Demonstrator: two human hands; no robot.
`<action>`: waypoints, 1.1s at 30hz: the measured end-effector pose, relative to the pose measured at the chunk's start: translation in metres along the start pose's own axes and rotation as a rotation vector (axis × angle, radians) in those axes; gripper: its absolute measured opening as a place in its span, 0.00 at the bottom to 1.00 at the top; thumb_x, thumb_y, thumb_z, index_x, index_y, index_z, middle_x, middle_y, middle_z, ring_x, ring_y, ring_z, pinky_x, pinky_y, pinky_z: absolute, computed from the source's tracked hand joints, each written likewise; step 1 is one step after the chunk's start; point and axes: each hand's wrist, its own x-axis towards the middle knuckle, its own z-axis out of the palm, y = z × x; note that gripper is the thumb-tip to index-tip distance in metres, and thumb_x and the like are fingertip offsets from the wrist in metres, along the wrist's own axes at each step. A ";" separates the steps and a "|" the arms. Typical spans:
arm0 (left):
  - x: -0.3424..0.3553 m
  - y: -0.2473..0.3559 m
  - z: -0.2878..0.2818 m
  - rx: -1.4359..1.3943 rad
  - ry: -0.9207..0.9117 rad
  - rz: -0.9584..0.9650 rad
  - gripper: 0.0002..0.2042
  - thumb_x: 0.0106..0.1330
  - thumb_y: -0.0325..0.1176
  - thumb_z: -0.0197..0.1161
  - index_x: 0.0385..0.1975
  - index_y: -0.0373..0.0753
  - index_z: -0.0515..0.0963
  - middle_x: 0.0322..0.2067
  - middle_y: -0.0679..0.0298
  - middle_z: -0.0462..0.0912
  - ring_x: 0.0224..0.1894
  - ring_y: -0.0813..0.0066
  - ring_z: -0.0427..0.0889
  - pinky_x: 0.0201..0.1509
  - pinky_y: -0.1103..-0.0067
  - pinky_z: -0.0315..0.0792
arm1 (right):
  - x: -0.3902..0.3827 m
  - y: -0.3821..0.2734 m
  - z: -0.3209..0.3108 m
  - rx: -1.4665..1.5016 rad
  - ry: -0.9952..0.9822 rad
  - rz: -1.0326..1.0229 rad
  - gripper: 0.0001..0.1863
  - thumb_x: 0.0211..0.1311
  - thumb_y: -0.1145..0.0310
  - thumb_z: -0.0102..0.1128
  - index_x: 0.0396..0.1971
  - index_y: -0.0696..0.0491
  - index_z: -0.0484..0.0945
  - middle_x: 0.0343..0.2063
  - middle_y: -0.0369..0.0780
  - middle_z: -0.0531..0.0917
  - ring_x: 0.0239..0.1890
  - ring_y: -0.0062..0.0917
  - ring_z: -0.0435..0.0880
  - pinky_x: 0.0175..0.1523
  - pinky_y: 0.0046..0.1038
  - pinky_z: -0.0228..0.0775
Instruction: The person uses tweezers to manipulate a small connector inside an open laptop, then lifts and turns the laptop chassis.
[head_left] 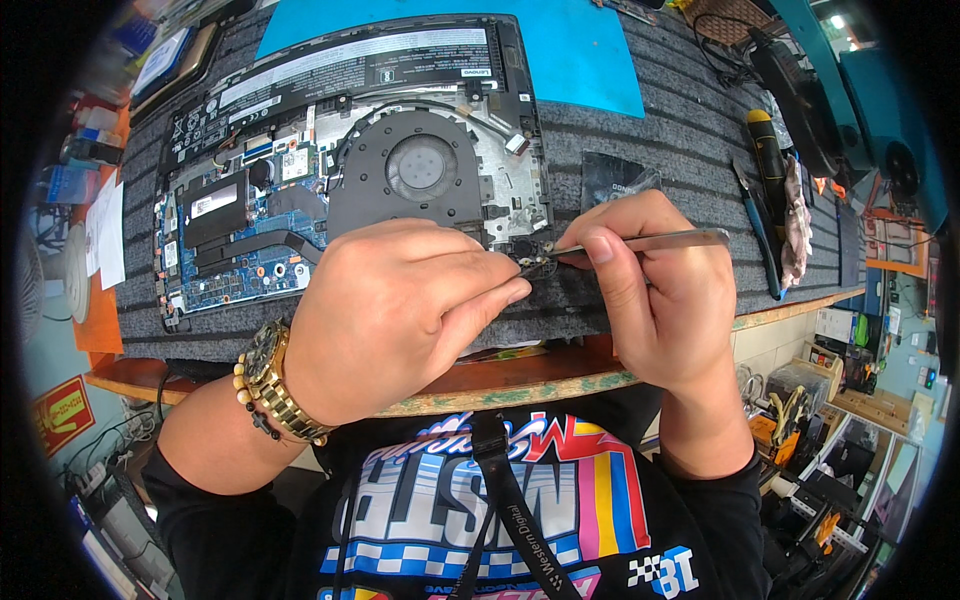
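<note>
At my far left, white papers (104, 235) hung beside the edge of a ribbed grey mat (680, 160) that covered the bench. On that mat, directly in front of me, lay an opened laptop base (515, 190) with its insides bare: a blue circuit board (235, 288) at the left, a long dark battery (350, 75) along the far edge, and a round black fan (420, 165) right of the middle. My left wrist wore a gold watch (265, 375) (a beaded bracelet (243, 392) sat just below it). My left hand (410, 300) arched over the laptop's near edge, fingers bent and thumb close to the index finger; I could not tell whether anything was pinched there. Beyond the laptop spread a bright blue sheet (580, 50). A small dark packet (620, 178) lay just past my right hand (655, 290), which was closed around a slim metal tool (680, 240), its tip reaching the laptop's near right corner, beside my left fingertips. Farther right lay cutters (757, 225), a yellow-and-black screwdriver (766, 160) and a crumpled cloth (795, 220).
</note>
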 end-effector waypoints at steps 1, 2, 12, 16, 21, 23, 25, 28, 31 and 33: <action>0.000 0.000 0.000 -0.004 0.003 0.000 0.06 0.69 0.31 0.81 0.38 0.36 0.92 0.32 0.59 0.91 0.34 0.57 0.91 0.38 0.66 0.84 | 0.000 0.000 0.000 -0.005 -0.003 0.003 0.10 0.86 0.79 0.64 0.38 0.64 0.87 0.38 0.46 0.93 0.33 0.29 0.93 0.39 0.29 0.83; 0.000 0.000 0.000 0.004 -0.001 0.000 0.06 0.69 0.31 0.81 0.38 0.36 0.92 0.32 0.59 0.91 0.34 0.57 0.91 0.38 0.66 0.84 | 0.000 0.000 -0.001 -0.011 -0.006 0.008 0.10 0.86 0.79 0.64 0.38 0.64 0.87 0.38 0.46 0.93 0.33 0.29 0.92 0.39 0.28 0.82; 0.000 0.000 0.000 0.004 -0.008 -0.005 0.06 0.68 0.31 0.81 0.38 0.36 0.92 0.32 0.59 0.91 0.34 0.58 0.91 0.38 0.67 0.84 | -0.007 0.007 0.000 0.047 0.018 0.016 0.13 0.88 0.78 0.60 0.38 0.66 0.87 0.40 0.48 0.93 0.37 0.30 0.94 0.44 0.30 0.89; 0.000 -0.001 0.000 -0.002 0.007 0.004 0.06 0.68 0.30 0.82 0.38 0.36 0.93 0.32 0.58 0.92 0.34 0.56 0.92 0.38 0.66 0.84 | -0.009 0.005 -0.002 0.049 0.008 0.057 0.14 0.89 0.77 0.60 0.38 0.66 0.87 0.40 0.48 0.93 0.38 0.30 0.94 0.44 0.29 0.89; 0.000 0.000 0.000 -0.005 0.001 0.001 0.06 0.68 0.31 0.82 0.38 0.36 0.93 0.32 0.58 0.92 0.34 0.56 0.92 0.38 0.66 0.85 | -0.009 0.006 0.001 0.102 0.061 0.071 0.12 0.86 0.76 0.63 0.37 0.64 0.88 0.39 0.47 0.94 0.36 0.32 0.94 0.42 0.30 0.86; 0.000 -0.001 0.000 -0.004 0.002 0.000 0.06 0.68 0.31 0.82 0.39 0.36 0.93 0.32 0.58 0.92 0.34 0.56 0.92 0.38 0.66 0.85 | -0.009 0.006 0.004 0.137 0.122 0.089 0.08 0.81 0.77 0.70 0.36 0.61 0.90 0.37 0.46 0.94 0.32 0.38 0.94 0.37 0.33 0.82; 0.000 -0.001 0.000 -0.008 0.004 -0.001 0.06 0.68 0.30 0.82 0.39 0.36 0.93 0.32 0.58 0.92 0.34 0.56 0.92 0.38 0.66 0.85 | -0.010 0.005 0.005 0.121 0.122 0.101 0.08 0.81 0.77 0.70 0.36 0.62 0.90 0.37 0.46 0.94 0.33 0.38 0.94 0.37 0.32 0.82; -0.001 -0.001 0.000 -0.007 0.002 -0.003 0.07 0.68 0.30 0.82 0.39 0.36 0.93 0.32 0.58 0.92 0.34 0.56 0.92 0.38 0.66 0.85 | -0.013 0.005 0.005 0.118 0.130 0.103 0.08 0.81 0.78 0.69 0.36 0.62 0.90 0.38 0.46 0.94 0.33 0.37 0.94 0.38 0.32 0.83; -0.001 -0.001 0.000 -0.002 0.003 0.000 0.06 0.68 0.30 0.82 0.39 0.36 0.93 0.32 0.58 0.92 0.34 0.57 0.92 0.38 0.66 0.85 | -0.017 0.007 0.009 0.151 0.167 0.122 0.08 0.81 0.78 0.69 0.37 0.61 0.90 0.38 0.45 0.94 0.34 0.35 0.94 0.39 0.31 0.84; -0.001 -0.001 0.000 0.001 0.005 0.000 0.06 0.68 0.30 0.82 0.39 0.36 0.93 0.32 0.58 0.92 0.34 0.57 0.92 0.38 0.67 0.85 | -0.021 0.008 0.014 0.175 0.198 0.136 0.07 0.82 0.79 0.68 0.38 0.61 0.90 0.39 0.44 0.94 0.34 0.33 0.94 0.40 0.30 0.84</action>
